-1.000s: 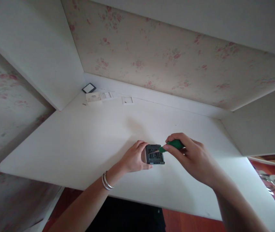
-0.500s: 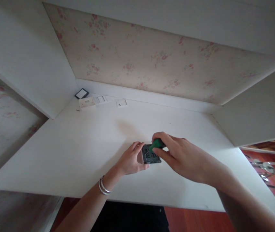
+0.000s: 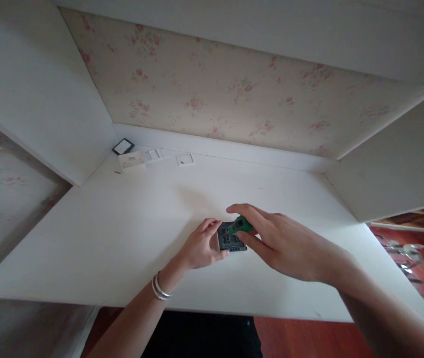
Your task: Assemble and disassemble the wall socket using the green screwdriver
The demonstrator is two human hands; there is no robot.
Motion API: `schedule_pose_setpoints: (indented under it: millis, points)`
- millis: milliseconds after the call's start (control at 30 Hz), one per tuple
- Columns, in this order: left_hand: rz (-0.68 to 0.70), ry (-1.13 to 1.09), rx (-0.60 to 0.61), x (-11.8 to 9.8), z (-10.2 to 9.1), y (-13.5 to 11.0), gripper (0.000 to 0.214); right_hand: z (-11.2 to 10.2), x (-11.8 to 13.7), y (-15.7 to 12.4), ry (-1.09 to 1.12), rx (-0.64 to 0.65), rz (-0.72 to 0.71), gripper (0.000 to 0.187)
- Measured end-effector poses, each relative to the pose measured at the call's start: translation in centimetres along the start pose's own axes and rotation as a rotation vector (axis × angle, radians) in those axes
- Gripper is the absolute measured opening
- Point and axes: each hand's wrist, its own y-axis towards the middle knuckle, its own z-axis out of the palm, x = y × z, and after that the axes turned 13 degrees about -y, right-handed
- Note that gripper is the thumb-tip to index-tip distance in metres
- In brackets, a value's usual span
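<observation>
A small dark grey square switch module (image 3: 229,239) lies on the white desk (image 3: 122,233) near its front middle. My left hand (image 3: 200,244) grips its left side between thumb and fingers. My right hand (image 3: 271,238) is closed round a green-handled screwdriver (image 3: 240,224), held steeply with its tip down on the module's upper right part. The screwdriver's blade is hidden by my fingers and the handle.
At the desk's far left corner lie a black-framed square plate (image 3: 123,146), a white switch plate (image 3: 131,160), a smaller white piece (image 3: 153,154) and a white frame (image 3: 185,159). Flowered wallpaper backs the alcove. White side panels close it in. Red floor shows at right.
My right hand has moved left over the module and tipped the screwdriver from a slant to nearly upright. The left hand kept its grip. The view shifted slightly.
</observation>
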Motion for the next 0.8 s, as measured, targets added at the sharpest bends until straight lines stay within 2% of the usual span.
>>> schedule_pose_setpoints:
  millis: [67, 167, 333, 400, 533, 700, 800]
  points:
    - [-0.004, -0.002, 0.004, -0.1, -0.1, 0.0, 0.075, 0.0, 0.0, 0.3, -0.107, 0.006, 0.015, 0.024]
    - [-0.003, -0.008, 0.015, -0.2, -0.2, 0.0, 0.070, 0.0, -0.1, 0.9, -0.228, -0.015, 0.081, 0.032]
    - [0.005, -0.015, 0.045, -0.2, -0.3, -0.1, 0.073, -0.5, -0.4, 1.2, -0.093, -0.028, -0.027, 0.032]
    - [0.005, -0.012, 0.064, -0.2, -0.4, -0.1, 0.073, -0.6, -0.5, 1.5, -0.125, -0.006, -0.051, 0.027]
    - [0.008, -0.009, 0.062, -0.3, -0.4, 0.0, 0.072, -1.1, -0.8, 2.2, -0.247, 0.018, -0.016, 0.030]
    - [-0.004, -0.007, 0.041, -0.5, -0.4, 0.1, 0.074, -1.9, -1.0, 2.3, -0.151, 0.098, -0.058, 0.029]
    - [0.006, -0.005, 0.049, -0.5, -0.4, 0.1, 0.071, -1.9, -0.9, 2.4, -0.272, 0.100, -0.003, 0.035]
